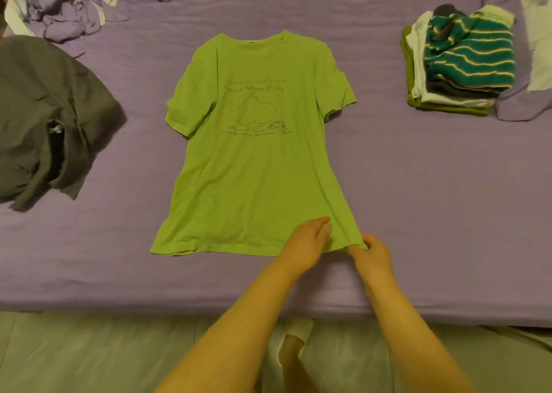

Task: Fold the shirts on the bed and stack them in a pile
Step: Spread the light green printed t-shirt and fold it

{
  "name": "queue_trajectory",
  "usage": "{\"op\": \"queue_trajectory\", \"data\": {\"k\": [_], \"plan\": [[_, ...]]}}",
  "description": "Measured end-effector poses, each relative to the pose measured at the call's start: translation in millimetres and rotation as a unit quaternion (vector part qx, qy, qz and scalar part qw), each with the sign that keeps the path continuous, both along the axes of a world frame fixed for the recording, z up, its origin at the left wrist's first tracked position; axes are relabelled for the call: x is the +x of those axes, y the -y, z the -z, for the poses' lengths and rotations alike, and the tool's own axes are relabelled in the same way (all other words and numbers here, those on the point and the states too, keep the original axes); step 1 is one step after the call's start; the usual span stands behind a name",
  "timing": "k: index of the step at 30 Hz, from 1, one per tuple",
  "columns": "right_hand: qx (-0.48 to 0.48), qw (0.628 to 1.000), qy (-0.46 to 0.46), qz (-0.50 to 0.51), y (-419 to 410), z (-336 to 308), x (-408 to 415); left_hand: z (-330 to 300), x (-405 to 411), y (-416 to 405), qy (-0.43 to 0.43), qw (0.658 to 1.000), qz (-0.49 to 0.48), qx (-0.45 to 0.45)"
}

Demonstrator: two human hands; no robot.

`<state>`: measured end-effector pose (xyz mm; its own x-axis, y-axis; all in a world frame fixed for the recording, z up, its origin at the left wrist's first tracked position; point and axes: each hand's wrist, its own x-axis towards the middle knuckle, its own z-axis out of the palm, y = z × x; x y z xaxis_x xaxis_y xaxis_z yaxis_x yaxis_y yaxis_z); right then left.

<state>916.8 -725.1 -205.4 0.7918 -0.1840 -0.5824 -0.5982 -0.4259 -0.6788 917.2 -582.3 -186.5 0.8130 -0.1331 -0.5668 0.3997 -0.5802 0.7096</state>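
The bed (418, 183) carries everything, and its near edge runs just below my hands. The green shirt (254, 159) lies flat and face up at the bed's middle, collar toward the far edge, hem close to the near edge. A grey garment (50, 117) lies crumpled at the left edge; the folded pile (460, 63) stands toward the far right corner, well apart from the shirt.

Step in hand, as I judge it: squaring the hem before the first fold. My right hand (373, 255) pinches the hem's right corner. My left hand (307, 243) rests on the cloth just beside it, fingers relaxed and holding nothing.

To do it well, I draw the corner outward and toward the near edge until the hem reads straight, pressing the cloth flat with the left hand. The right sleeve looks slightly curled and needs smoothing.

Bare sheet lies on both sides of the shirt, giving room to fold the sides inward. The near edge is close, so I avoid dragging the hem over it.
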Motion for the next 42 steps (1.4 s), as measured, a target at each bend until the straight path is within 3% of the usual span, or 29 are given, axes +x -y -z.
{"op": "queue_trajectory", "data": {"k": [5,8,10,14,21,26,31,35,39,42], "plan": [[0.113,0.989,0.008,0.091,10.4,-3.6,11.6,4.6,23.4,23.7,-0.004,0.999,0.025,-0.027],[0.064,0.997,-0.030,0.016,15.4,6.6,12.6,17.9,28.7,28.4,-0.033,0.996,0.086,-0.004],[-0.020,0.999,-0.029,-0.038,18.5,14.7,11.5,31.9,29.4,28.0,-0.066,0.989,0.127,0.023],[-0.165,0.980,0.000,-0.113,19.1,26.2,22.4,49.9,44.8,15.6,-0.048,0.989,0.116,0.074],[-0.151,0.967,0.030,-0.204,-17.3,39.5,97.5,59.1,130.8,-26.4,0.058,0.981,0.121,0.138],[-0.147,0.953,0.060,-0.257,-52.4,59.2,166.6,65.0,189.9,-50.9,0.081,0.951,0.211,0.212],[-0.167,0.940,0.063,-0.290,-60.4,76.2,233.1,79.4,238.6,-60.4,0.079,0.940,0.215,0.253],[-0.179,0.940,0.084,-0.279,-55.4,75.6,285.1,82.3,273.1,-58.1,0.087,0.939,0.198,0.267],[-0.152,0.967,0.117,-0.169,-53.5,82.6,345.2,84.3,306.0,-57.0,0.082,0.935,0.186,0.291],[-0.181,0.965,0.117,-0.152,-59.3,87.4,384.5,89.3,330.7,-57.3,0.078,0.925,0.185,0.322]]}}
